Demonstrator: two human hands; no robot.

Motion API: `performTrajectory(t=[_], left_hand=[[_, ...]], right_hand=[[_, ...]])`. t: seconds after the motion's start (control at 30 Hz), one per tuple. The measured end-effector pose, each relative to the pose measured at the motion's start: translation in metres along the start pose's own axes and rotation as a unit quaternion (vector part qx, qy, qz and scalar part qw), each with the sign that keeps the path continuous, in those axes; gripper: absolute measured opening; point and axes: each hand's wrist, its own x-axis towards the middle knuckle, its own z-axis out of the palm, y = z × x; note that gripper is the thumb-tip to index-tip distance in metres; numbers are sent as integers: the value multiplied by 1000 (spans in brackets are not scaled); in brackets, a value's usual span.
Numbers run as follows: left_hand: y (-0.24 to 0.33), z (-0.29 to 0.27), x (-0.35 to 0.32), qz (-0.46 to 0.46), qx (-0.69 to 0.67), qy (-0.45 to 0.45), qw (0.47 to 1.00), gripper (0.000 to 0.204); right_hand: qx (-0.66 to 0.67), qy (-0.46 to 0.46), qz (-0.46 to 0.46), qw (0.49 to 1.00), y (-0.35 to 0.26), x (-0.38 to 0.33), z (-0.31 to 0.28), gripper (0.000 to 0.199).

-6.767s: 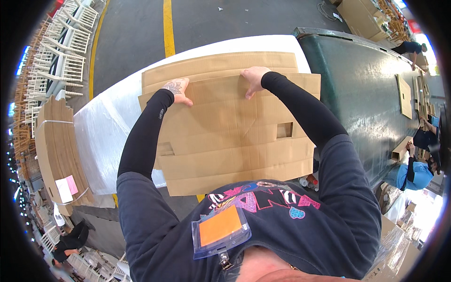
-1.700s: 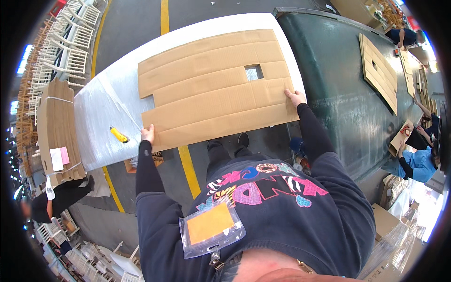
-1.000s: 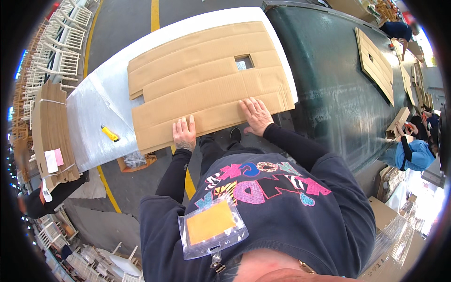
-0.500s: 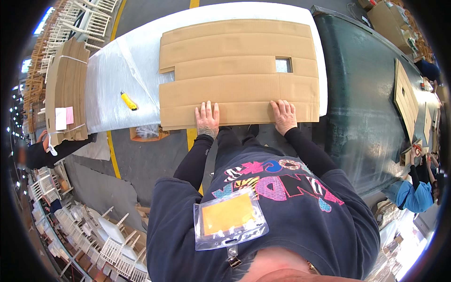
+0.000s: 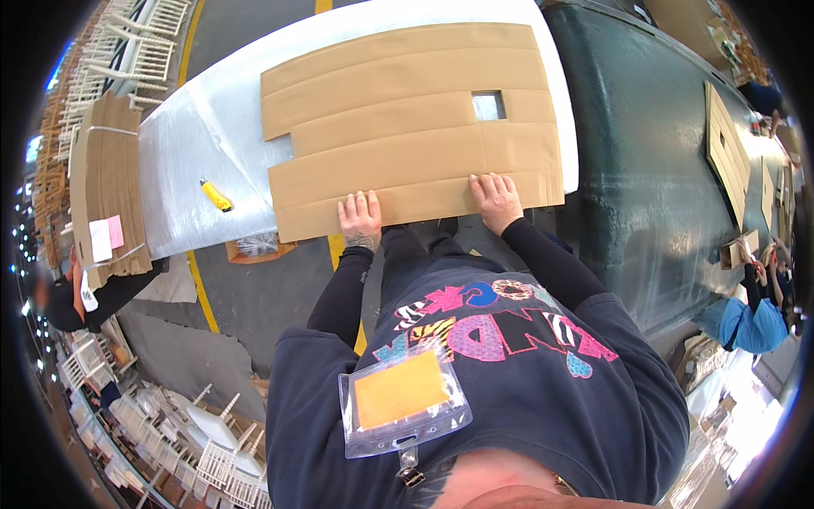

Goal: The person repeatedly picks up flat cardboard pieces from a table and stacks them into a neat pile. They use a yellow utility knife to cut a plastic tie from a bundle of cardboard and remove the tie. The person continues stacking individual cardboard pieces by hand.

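— Where's that big cardboard sheet [image 5: 415, 127] sitting?

— Flat on the white surface [image 5: 182, 157], filling most of its middle and right. It has crease lines running across it, a small rectangular cut-out toward two o'clock, and a notched left edge.

— And the hands?

— Both are palm-down on the sheet's near edge. The left hand [image 5: 361, 219] is at about six o'clock of the sheet, the right hand [image 5: 496, 199] just to its right, near five o'clock. Each grip is spread, fingers flat on the board and pinching nothing.

— Anything else on the surface?

— A small yellow tool [image 5: 215, 195] lies at nine o'clock of the sheet, just beside its left edge, not touching it.

— What's around?

— A bound stack of flat cardboard [image 5: 102, 195] stands well off at nine o'clock. A dark green conveyor [image 5: 653, 170] runs along the right, at three o'clock, carrying another cardboard piece [image 5: 727, 153]. A yellow floor line [image 5: 199, 288] passes under the surface.
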Motion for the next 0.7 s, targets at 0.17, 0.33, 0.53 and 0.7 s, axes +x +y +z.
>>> performTrajectory(t=[0.17,0.33,0.53,0.7], left_hand=[[-8,-6,3,27,-5,-57,998,55],[-15,-25,29,21,-99,-211,972,63],[-56,-23,106,99,-173,-372,907,29],[-26,-33,71,81,-95,-180,976,20]], right_hand=[[-40,-26,-40,998,3,6,-11,42],[23,-169,13,985,6,21,-22,46],[122,-375,-3,919,50,103,-31,21],[126,-312,1,942,54,85,-23,21]])
